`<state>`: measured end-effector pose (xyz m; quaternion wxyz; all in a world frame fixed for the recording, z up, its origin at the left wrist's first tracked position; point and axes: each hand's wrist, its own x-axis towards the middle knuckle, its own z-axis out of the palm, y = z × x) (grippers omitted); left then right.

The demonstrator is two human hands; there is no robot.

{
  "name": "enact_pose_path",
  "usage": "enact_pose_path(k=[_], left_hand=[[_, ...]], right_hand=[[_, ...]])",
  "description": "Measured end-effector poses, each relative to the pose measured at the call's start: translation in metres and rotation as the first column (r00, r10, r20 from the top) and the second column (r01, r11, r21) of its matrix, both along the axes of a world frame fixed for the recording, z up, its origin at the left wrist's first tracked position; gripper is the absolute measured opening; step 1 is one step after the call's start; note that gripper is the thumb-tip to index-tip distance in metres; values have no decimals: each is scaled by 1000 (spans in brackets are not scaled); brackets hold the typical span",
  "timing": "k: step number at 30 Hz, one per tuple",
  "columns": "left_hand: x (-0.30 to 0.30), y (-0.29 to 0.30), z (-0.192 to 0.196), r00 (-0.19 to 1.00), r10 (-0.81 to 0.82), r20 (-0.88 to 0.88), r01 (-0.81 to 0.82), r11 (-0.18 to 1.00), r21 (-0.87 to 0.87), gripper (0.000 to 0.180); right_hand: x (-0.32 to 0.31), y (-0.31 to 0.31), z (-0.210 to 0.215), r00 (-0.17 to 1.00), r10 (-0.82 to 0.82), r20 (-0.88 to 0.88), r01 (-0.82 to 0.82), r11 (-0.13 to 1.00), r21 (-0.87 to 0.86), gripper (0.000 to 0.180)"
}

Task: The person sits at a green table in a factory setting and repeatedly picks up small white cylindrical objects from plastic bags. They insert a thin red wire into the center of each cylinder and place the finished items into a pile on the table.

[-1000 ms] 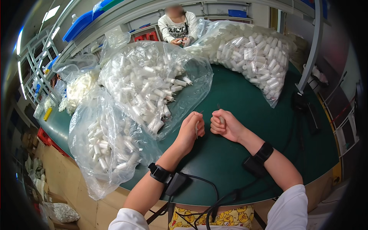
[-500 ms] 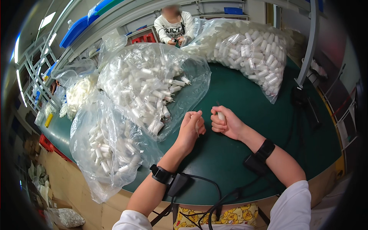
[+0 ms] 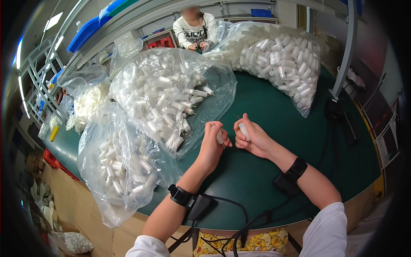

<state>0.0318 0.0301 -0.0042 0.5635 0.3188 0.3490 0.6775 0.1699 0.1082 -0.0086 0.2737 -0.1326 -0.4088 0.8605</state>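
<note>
Over the near side of the green table [image 3: 274, 188], a white cylinder [image 3: 220, 137] is clasped by the left hand [image 3: 210, 143], a second cylinder [image 3: 244, 132] by the right hand [image 3: 258, 139], presumably for steadiness

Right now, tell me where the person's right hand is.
In the head view, the right hand is just right of centre, over the green table and beside the left hand, with a white cylinder in its grip.

The dark green tabletop [image 3: 274, 115] supports clear plastic bags of white cylindrical parts [image 3: 186, 125]: front-left bag [image 3: 112, 209], overhanging the near edge; open center-left bag [image 3: 219, 92]; far-right bag [image 3: 257, 34]. A yellow object [image 3: 54, 133] lies at the left end.
</note>
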Motion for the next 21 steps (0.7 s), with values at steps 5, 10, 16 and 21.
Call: enact_pose_path(k=[5, 10, 16, 21], left_hand=[[-2, -1, 2, 992, -36, -122, 26, 997, -78, 21], [-2, -3, 5, 972, -60, -227, 42, 996, -83, 29], [-2, -3, 4, 981, -50, -186, 30, 993, -111, 27], [-3, -6, 5, 985, -68, -161, 47, 991, -128, 24]], right_hand=[[2, 5, -1, 997, 77, 28, -79, 992, 96, 25], [8, 10, -3, 986, 151, -71, -153, 988, -21, 24], [6, 10, -6, 990, 143, -16, -143, 990, 13, 27], [6, 8, -1, 987, 157, 25, -158, 987, 26, 28]])
